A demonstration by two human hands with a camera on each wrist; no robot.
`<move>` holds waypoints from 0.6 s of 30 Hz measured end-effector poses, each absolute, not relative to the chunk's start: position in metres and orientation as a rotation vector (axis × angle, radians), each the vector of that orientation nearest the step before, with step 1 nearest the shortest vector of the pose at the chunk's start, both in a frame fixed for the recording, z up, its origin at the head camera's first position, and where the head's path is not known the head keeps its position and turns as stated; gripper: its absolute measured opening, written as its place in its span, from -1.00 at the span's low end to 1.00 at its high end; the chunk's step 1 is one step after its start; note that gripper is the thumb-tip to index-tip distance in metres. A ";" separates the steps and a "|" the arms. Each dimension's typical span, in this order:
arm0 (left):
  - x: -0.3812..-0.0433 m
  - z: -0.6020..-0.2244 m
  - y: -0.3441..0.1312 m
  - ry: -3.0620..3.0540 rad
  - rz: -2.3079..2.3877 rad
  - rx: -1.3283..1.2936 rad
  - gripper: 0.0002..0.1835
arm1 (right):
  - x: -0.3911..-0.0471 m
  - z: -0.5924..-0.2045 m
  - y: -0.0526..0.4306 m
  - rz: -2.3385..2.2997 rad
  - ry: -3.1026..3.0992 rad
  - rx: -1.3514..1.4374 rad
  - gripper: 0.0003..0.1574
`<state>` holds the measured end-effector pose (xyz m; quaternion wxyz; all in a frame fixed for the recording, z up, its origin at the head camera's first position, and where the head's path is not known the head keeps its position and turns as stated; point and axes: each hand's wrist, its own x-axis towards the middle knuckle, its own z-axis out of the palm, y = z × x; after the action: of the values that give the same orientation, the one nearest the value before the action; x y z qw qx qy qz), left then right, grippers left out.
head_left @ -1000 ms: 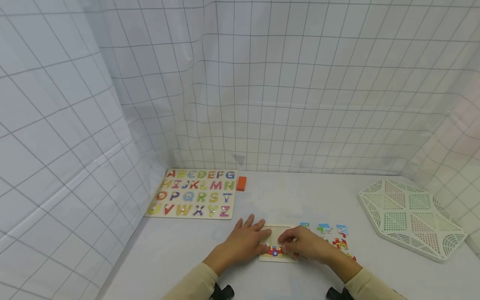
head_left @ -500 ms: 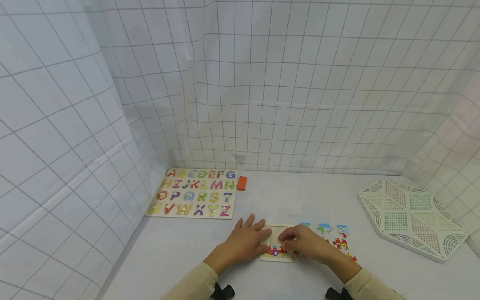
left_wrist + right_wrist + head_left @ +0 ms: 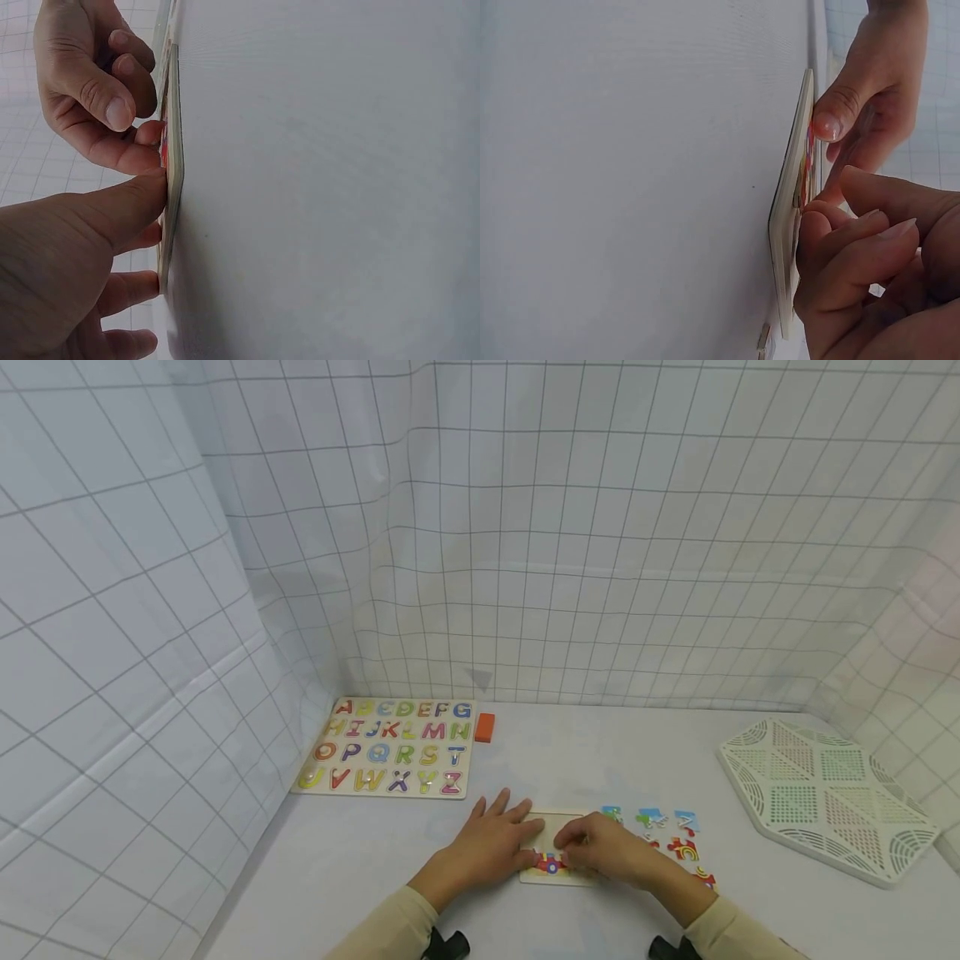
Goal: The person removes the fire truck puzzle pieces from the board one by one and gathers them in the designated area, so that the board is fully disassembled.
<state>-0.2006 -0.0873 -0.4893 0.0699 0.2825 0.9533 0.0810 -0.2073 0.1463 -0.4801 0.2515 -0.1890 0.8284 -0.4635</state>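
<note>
A small wooden puzzle board (image 3: 557,878) lies on the table between both hands, with a red, blue and yellow picture piece (image 3: 551,863) in its lower part. My left hand (image 3: 487,843) rests on the board's left side with fingers spread, its thumb on the near left part beside the piece. My right hand (image 3: 607,852) bends over the board's right side. In the left wrist view, fingertips of the right hand (image 3: 97,97) touch the board at the red piece. Those fingers hide the piece's right end, so whether they pinch it is unclear.
Several loose puzzle pieces (image 3: 682,847) lie right of the board, partly behind the right hand. An alphabet board (image 3: 386,787) and an orange block (image 3: 484,727) sit at the back left. A white patterned lattice tray (image 3: 828,797) stands at the right.
My right hand's fingers have shifted slightly over the red piece, a little to the left. The left hand holds its place on the board.
</note>
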 end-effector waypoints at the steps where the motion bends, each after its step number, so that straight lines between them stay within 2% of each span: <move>1: -0.201 -0.489 -0.087 2.869 0.241 0.848 -0.46 | -0.207 -0.480 0.146 -1.259 2.258 -0.513 -0.80; 10: -0.200 -0.488 -0.088 2.882 0.237 0.853 -0.46 | -0.206 -0.480 0.146 -1.263 2.255 -0.503 -0.92; 18: -0.200 -0.490 -0.087 2.889 0.247 0.851 -0.46 | -0.205 -0.481 0.144 -1.319 2.205 -0.505 -0.92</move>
<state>-0.1999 -0.0873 -0.4903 0.0597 0.2812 0.9543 0.0815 -0.2050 0.1439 -0.4809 0.2586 -0.1864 0.8134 -0.4866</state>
